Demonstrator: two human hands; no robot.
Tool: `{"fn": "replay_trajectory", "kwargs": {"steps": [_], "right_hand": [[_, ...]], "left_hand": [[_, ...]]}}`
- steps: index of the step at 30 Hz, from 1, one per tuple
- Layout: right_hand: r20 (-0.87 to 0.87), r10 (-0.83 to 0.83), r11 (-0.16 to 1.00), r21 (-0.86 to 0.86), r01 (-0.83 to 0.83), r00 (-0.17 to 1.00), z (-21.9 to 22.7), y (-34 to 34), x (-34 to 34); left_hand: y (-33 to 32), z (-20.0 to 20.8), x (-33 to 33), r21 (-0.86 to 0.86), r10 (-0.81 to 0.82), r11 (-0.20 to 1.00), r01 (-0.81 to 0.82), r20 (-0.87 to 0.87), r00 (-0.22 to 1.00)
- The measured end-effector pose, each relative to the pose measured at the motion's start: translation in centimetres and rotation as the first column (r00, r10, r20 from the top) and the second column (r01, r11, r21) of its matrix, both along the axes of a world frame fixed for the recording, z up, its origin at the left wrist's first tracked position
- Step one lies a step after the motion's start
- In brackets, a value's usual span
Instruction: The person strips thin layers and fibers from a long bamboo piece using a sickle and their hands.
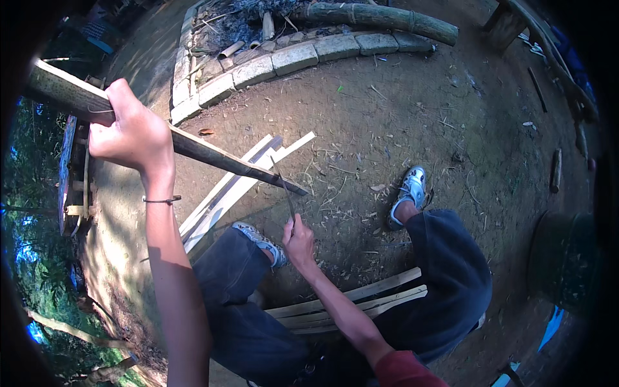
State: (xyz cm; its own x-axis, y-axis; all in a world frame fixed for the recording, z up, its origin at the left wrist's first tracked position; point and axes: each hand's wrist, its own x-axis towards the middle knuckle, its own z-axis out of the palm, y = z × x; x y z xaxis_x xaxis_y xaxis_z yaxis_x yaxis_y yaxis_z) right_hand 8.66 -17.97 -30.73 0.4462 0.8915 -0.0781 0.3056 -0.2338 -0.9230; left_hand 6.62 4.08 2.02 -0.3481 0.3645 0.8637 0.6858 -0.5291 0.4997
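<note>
My left hand [132, 129] is raised at the left, its fingers wrapped round a long dark split bamboo piece [213, 153]. The piece slants down to the right, its narrower end low over the ground between my feet. In my right hand [299, 244] is a thin-bladed knife [287, 198], held by a handle mostly hidden in the fist. Its blade points up and away from me and crosses the bamboo near the lower end; whether it touches cannot be made out. Beneath the bamboo, several pale split strips [240, 188] lie on the ground beside my left shoe [261, 242].
More pale strips [387, 284] lie between my bent legs. Ahead, a stone border [293, 58] encloses ash, with a thick bamboo log [380, 17] across it. Shavings litter the dirt ground [348, 180]. A dark round container [562, 261] stands at right, wooden railings [77, 174] at left.
</note>
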Motion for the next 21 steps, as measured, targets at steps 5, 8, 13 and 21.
{"fn": "replay_trajectory", "kwargs": {"steps": [5,8,13,21], "right_hand": [[0.074,0.011,0.982,-0.188,0.003,0.997,-6.8,-1.6,1.4],[0.065,0.035,0.972,-0.236,-0.018,0.997,-5.3,-0.3,1.0],[0.001,-0.058,0.997,-0.054,0.058,0.998,-1.9,-0.8,0.1],[0.032,0.022,0.994,-0.108,-0.019,0.999,-1.0,0.2,2.4]], "left_hand": [[0.3,0.5,1.3,0.038,-0.054,0.998,0.054,0.003,0.999],[0.6,0.1,0.4,0.024,-0.041,0.999,0.041,-0.020,0.999],[0.2,0.1,1.6,0.031,-0.038,0.999,0.039,-0.013,0.999],[0.3,0.2,1.0,0.016,0.015,1.000,-0.015,0.001,1.000]]}}
